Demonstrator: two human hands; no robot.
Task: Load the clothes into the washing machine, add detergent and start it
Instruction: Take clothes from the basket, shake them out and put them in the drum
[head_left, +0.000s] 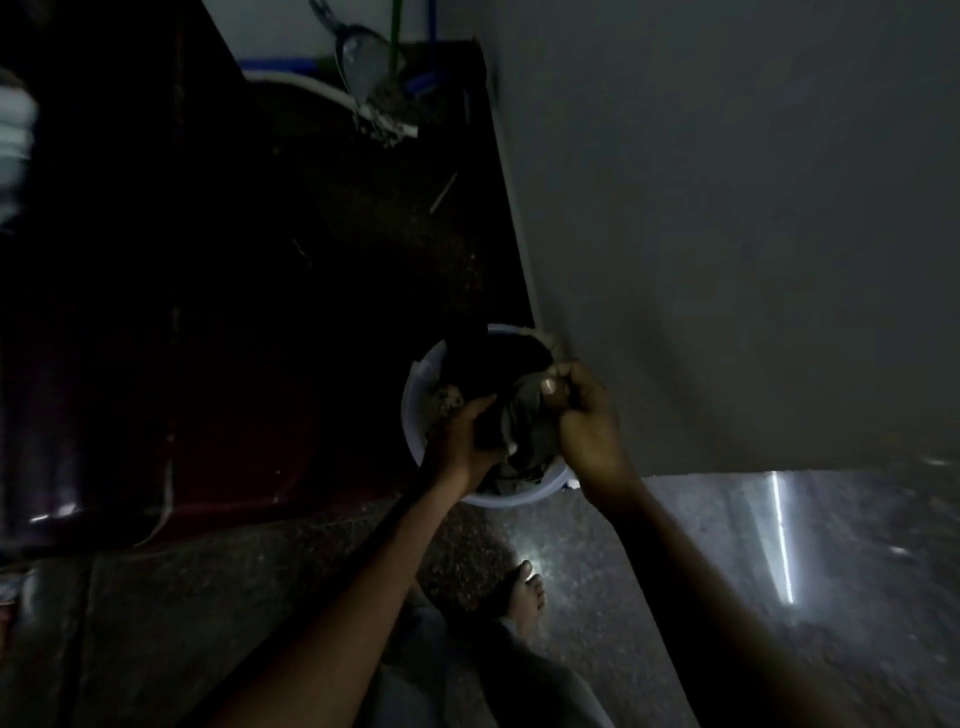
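A pale round bucket (415, 410) stands on the speckled floor (623, 571), its mouth facing up toward the camera, set against the near corner of a large grey flat surface (727, 208) on the right. Whether that surface is a wall or an appliance side cannot be told. The clothes (524, 415) lie bunched inside the bucket, a heap with no clear long axis. One grey fold stretches between the two hands, roughly from far to near, and the rest is dark cloth that merges with the shadow. The left hand (460, 441) reaches in from the near left with its fingers curled into the pile. The right hand (584, 415) pinches the grey fold, thumb on top, just beside the left. A bare foot (524, 592) stands on the floor nearer the camera. Far off, a dustpan (363, 62) leans by long handles. The left half of the view is almost black and motion-blurred, so the things there are unreadable.
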